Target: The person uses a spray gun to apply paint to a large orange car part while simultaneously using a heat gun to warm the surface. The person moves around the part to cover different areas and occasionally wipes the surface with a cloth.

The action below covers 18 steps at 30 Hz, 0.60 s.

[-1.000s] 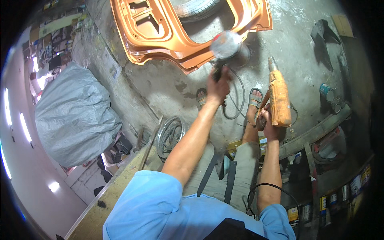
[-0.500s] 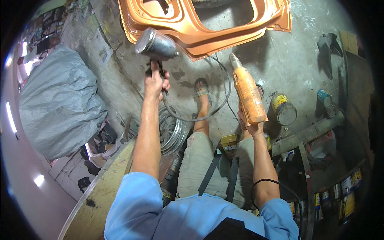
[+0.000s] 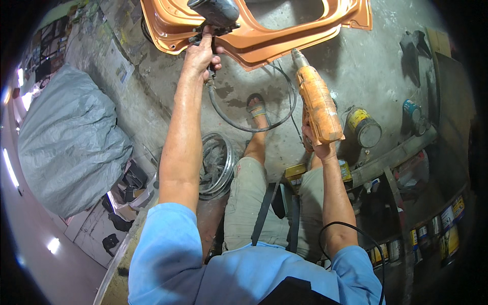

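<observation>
My left hand (image 3: 203, 58) is closed round the handle of a spray gun (image 3: 217, 14) with a metal cup. The gun is over the near left part of an orange car door panel (image 3: 264, 48); whether they touch I cannot tell. A grey hose (image 3: 223, 114) loops from the gun's handle toward the right. In my right hand (image 3: 317, 142) is an orange, scuffed heat gun (image 3: 319, 104), gripped at its handle. Its metal nozzle points away from me, just short of the panel's near edge. My right fingers are partly hidden behind the heat gun's body.
A grey sheet (image 3: 73, 142) covers something bulky at left. Metal wheel rims (image 3: 218, 165) lie beside my left leg. A yellow-labelled can (image 3: 363, 127) and a blue can (image 3: 413, 111) stand at right, near a shelf (image 3: 394, 152) with several tins. A black cable (image 3: 363, 231) crosses my right arm.
My left hand has carried the spray gun forward and a little right, farther over the orange panel. My right hand and the heat gun have shifted slightly forward.
</observation>
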### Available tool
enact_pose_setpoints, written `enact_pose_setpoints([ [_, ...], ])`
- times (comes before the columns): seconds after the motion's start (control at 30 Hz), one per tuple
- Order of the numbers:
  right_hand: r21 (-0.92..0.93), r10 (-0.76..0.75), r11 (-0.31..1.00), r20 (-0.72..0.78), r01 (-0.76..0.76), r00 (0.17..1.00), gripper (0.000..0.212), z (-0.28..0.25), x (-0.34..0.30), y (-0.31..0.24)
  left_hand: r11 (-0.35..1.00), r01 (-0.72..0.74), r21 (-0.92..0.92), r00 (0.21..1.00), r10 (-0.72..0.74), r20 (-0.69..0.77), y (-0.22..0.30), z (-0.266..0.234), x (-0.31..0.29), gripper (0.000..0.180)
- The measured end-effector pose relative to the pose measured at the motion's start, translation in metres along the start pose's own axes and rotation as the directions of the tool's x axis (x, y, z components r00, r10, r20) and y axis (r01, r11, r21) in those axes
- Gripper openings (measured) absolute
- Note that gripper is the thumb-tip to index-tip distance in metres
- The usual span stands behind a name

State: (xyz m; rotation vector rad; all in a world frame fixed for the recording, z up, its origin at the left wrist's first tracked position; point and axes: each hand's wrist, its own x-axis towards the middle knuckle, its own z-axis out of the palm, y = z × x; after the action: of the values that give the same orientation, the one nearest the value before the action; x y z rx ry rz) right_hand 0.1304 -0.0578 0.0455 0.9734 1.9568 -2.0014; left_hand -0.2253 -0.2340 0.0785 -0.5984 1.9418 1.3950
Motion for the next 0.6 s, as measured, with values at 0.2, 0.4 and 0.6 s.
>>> enact_pose_setpoints([
  [0.2, -0.081, 0.081, 0.994, 0.030, -0.078, 0.996, 0.024, 0.023, -0.007, -0.003, 1.000, -0.012, -0.018, 0.994, 0.010, -0.110, 0.003, -0.025, 0.001, 0.056],
  [0.4, -0.093, 0.125, 0.988, 0.018, -0.122, 0.992, 0.025, 0.059, -0.022, -0.019, 0.964, -0.265, -0.021, 0.818, 0.212, -0.535, 0.011, -0.118, -0.016, 0.061],
  [0.6, -0.032, 0.089, 0.996, -0.013, -0.089, 0.996, 0.038, 0.091, -0.031, -0.044, 0.978, -0.125, -0.167, 0.974, 0.088, -0.209, -0.036, -0.178, -0.064, 0.062],
])
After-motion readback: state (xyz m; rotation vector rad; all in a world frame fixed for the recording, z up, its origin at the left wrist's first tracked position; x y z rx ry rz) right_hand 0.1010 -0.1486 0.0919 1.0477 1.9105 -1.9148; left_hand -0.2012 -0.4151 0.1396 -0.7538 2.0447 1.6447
